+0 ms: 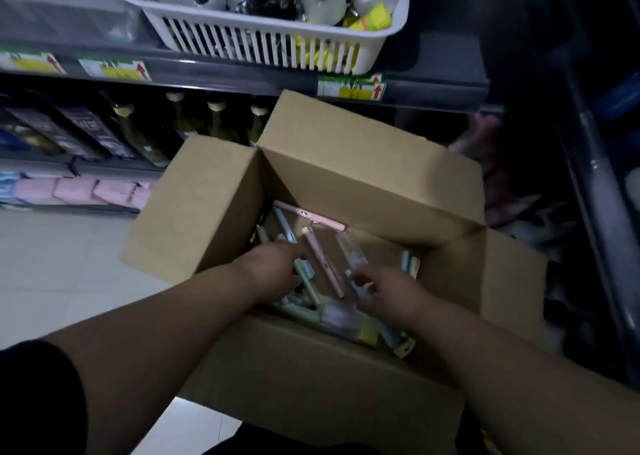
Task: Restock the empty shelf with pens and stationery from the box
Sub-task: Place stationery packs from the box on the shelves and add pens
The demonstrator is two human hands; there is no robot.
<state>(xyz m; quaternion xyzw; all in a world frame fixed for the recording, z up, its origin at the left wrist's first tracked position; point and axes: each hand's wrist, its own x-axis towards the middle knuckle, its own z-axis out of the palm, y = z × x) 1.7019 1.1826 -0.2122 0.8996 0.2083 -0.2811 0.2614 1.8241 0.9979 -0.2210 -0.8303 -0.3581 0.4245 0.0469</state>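
Cardboard box (346,164): flaps open, in front of the shelf (207,70). Left hand (273,267) and right hand (384,288) are inside, apart, among loose pens (323,267); grip is blurred, cannot tell. Price tags (349,89): red arrows, writing unreadable.

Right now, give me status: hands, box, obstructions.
Left hand and right hand down in the cardboard box, grips too blurred to call. Pens loose in box. Flaps open, nothing blocking the opening.
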